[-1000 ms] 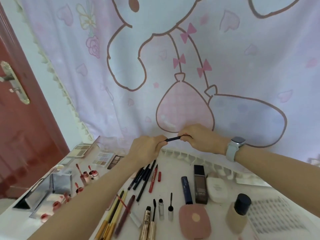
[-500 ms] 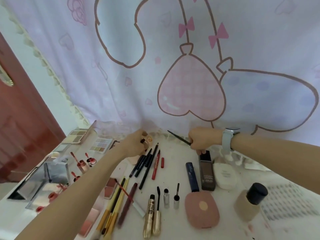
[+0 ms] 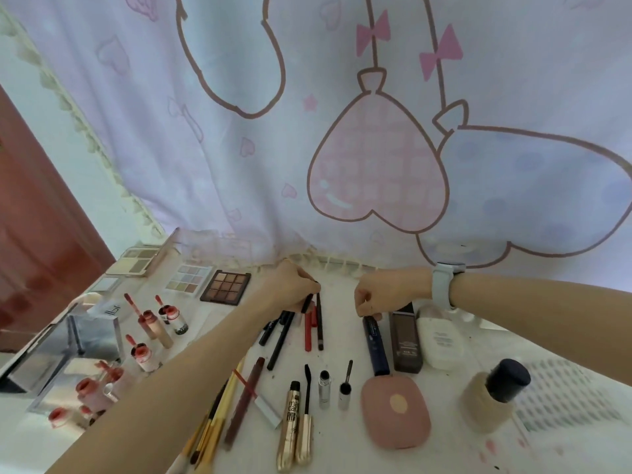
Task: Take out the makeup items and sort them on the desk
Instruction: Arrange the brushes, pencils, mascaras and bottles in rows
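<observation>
My left hand [image 3: 292, 285] is at the far end of the pencil row, fingers pinched on a short black cap [image 3: 307, 304]. Right beside its fingertips a thin black pencil [image 3: 319, 323] lies on the desk next to a red pencil [image 3: 308, 333]. Further black pencils [image 3: 278, 340] lie just to the left. My right hand [image 3: 386, 295], with a pale watch on the wrist, has its fingers curled onto the top end of a navy tube [image 3: 376, 350]. A dark brown box [image 3: 405, 340] and a white compact [image 3: 439, 340] lie beside the tube.
Eyeshadow palettes [image 3: 225, 287] sit at the back left, with lip glosses [image 3: 154, 326] and a clear organiser [image 3: 68, 354] further left. Gold mascara [image 3: 290, 425], brushes [image 3: 212, 429], a pink compact [image 3: 395, 412] and a foundation bottle [image 3: 492, 395] lie near me. A cartoon curtain [image 3: 342, 131] hangs behind.
The hands pulled apart and dropped to the desk. The thin black pencil left my right hand and now lies by the red pencil. My right hand moved onto the navy tube.
</observation>
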Tool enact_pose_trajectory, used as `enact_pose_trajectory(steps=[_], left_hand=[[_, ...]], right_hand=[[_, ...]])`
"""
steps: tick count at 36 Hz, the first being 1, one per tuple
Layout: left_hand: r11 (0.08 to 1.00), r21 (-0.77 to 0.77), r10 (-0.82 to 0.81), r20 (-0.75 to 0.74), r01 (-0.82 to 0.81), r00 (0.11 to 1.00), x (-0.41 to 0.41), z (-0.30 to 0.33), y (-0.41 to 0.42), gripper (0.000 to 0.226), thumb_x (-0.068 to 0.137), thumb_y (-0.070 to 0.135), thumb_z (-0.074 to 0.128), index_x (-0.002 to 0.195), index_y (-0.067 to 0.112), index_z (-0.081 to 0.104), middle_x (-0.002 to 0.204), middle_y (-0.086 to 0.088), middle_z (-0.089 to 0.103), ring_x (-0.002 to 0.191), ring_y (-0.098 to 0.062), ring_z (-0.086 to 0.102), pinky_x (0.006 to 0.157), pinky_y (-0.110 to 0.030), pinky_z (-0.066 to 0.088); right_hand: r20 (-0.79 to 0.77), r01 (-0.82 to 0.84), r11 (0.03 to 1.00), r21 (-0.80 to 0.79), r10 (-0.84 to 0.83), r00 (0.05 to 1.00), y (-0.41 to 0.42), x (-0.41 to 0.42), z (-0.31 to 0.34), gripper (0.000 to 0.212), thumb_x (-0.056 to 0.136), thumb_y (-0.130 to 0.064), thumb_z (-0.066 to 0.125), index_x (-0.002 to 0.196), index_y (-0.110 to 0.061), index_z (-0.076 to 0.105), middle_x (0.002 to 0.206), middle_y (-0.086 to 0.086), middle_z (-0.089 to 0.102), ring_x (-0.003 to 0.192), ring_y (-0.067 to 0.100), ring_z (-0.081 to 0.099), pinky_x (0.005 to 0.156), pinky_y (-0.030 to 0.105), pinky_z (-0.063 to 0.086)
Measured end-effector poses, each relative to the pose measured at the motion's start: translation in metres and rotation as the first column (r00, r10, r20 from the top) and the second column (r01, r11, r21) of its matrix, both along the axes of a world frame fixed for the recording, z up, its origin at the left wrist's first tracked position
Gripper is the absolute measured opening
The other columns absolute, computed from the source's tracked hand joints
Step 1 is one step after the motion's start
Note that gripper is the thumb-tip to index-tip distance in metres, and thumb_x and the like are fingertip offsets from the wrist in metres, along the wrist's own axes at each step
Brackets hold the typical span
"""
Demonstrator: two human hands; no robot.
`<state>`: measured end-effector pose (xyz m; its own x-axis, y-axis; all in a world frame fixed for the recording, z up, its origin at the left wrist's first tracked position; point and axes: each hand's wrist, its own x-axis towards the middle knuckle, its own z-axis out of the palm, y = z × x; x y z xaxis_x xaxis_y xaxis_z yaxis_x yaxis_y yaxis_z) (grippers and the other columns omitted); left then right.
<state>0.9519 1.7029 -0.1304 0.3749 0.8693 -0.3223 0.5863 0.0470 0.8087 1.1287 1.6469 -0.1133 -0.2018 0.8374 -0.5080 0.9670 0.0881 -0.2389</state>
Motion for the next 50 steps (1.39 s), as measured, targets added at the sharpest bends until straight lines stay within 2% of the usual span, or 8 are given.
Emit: enact_pose_trajectory(steps=[6,9,14,21,29,36,41,50], left_hand=[[0.957,0.236,-0.09,-0.312,0.169,0.946,0.025,-0.012,-0.011,0.025,0.084,0.021,0.061,0.065,0.017,0.046,0.055,0.004,0.037,0.049,-0.01,0.034,0.039,-0.016,0.03],[0.925,0.323,-0.075,-0.362,0.201,0.929,0.033,-0.027,-0.01,0.039,0.079,0.016,0.059,0.052,0.016,0.032,0.047,0.003,0.031,0.046,-0.016,0.032,0.047,-0.023,0.024],[0.82,0.442,-0.089,-0.529,0.364,0.844,0.036,-0.041,-0.012,0.017,0.087,0.028,0.056,0.095,0.013,0.054,0.091,-0.003,0.062,0.087,-0.02,0.053,0.073,-0.03,0.038],[0.714,0.526,-0.052,-0.619,0.463,0.784,0.033,-0.051,-0.009,0.03,0.087,0.044,0.056,0.103,0.019,0.059,0.105,0.001,0.061,0.109,-0.02,0.047,0.091,-0.034,0.03],[0.736,0.544,-0.021,-0.577,0.403,0.816,0.025,-0.055,-0.01,0.043,0.086,0.053,0.055,0.115,0.02,0.053,0.117,0.001,0.054,0.117,-0.021,0.042,0.101,-0.034,0.031],[0.736,0.585,-0.099,-0.404,0.34,0.909,0.018,-0.045,-0.01,0.034,0.094,0.037,0.051,0.122,0.019,0.054,0.127,0.0,0.049,0.123,-0.02,0.039,0.102,-0.03,0.032],[0.76,0.603,-0.207,-0.131,0.244,0.97,0.015,-0.017,-0.019,0.021,0.1,0.024,0.041,0.102,0.016,0.061,0.09,0.007,0.061,0.082,-0.006,0.054,0.067,-0.007,0.036],[0.625,0.751,-0.257,-0.057,0.211,0.965,0.013,0.008,-0.026,0.025,0.096,0.041,0.044,0.114,0.024,0.052,0.074,0.014,0.051,0.061,-0.005,0.048,0.056,-0.023,0.036]], right_hand=[[0.119,-0.05,0.985,0.166,0.03,0.992,-0.002,0.013,-0.013,0.04,0.093,-0.024,0.047,0.056,-0.012,0.04,0.053,0.001,0.035,0.049,0.016,0.029,0.048,0.024,0.025],[0.139,-0.051,0.986,0.156,0.029,0.99,-0.001,0.015,-0.019,0.042,0.093,-0.028,0.048,0.055,-0.014,0.039,0.052,0.001,0.037,0.05,0.017,0.032,0.049,0.026,0.027],[0.178,-0.072,0.981,0.178,0.04,0.983,-0.001,0.017,-0.024,0.046,0.094,-0.038,0.047,0.055,-0.013,0.042,0.05,0.001,0.038,0.046,0.016,0.033,0.046,0.025,0.027],[0.276,-0.098,0.969,0.226,0.033,0.961,-0.005,0.012,-0.027,0.061,0.088,-0.062,0.042,0.051,-0.013,0.043,0.05,0.001,0.042,0.05,0.018,0.041,0.057,0.029,0.038],[0.292,-0.076,0.974,0.215,0.01,0.956,-0.006,0.003,-0.022,0.047,0.088,-0.045,0.048,0.054,-0.015,0.039,0.053,-0.002,0.04,0.053,0.016,0.037,0.078,0.034,0.04],[0.111,0.088,0.971,0.223,-0.115,0.987,-0.004,0.01,-0.001,0.044,0.087,-0.043,0.05,0.055,-0.018,0.033,0.054,-0.005,0.034,0.049,0.012,0.03,0.053,0.026,0.026],[-0.273,0.4,0.879,0.259,-0.33,0.904,-0.001,0.019,0.026,0.043,0.087,-0.04,0.056,0.056,-0.015,0.041,0.053,-0.004,0.037,0.048,0.011,0.032,0.05,0.024,0.026],[-0.632,0.607,0.773,0.182,-0.381,0.675,-0.013,0.009,0.063,0.034,0.09,-0.039,0.055,0.066,-0.014,0.055,0.064,-0.002,0.051,0.059,0.01,0.043,0.057,0.018,0.034]])
